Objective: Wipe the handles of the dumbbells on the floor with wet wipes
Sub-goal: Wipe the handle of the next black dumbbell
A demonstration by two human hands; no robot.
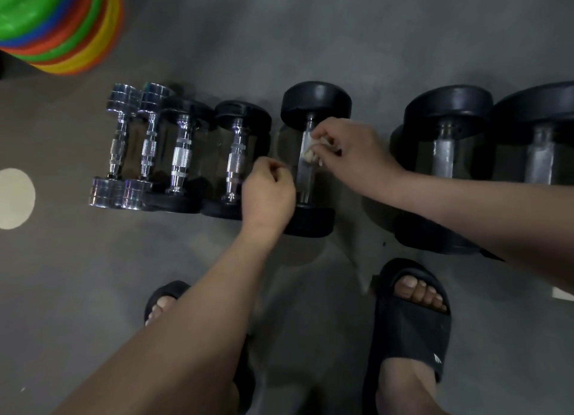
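- Grey floor (310, 42) has a row of dumbbells, with bright round discs (59, 23) stacked far left.
- Shiny silver dumbbells (119, 144) lie on the left.
- The right hand (354, 154) pinches a crumpled white wipe (310, 155) on the smooth metal handle (302, 175) of the middle black dumbbell (315, 101).
- The left hand (268, 191) is a fist holding nothing, just beside that handle.

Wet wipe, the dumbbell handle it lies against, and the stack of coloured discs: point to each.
wet wipe (310, 156): head view, on the bunched white cloth.
dumbbell handle (303, 179): head view, on the bare metal below the wipe.
stack of coloured discs (31, 4): head view, on the green top disc.
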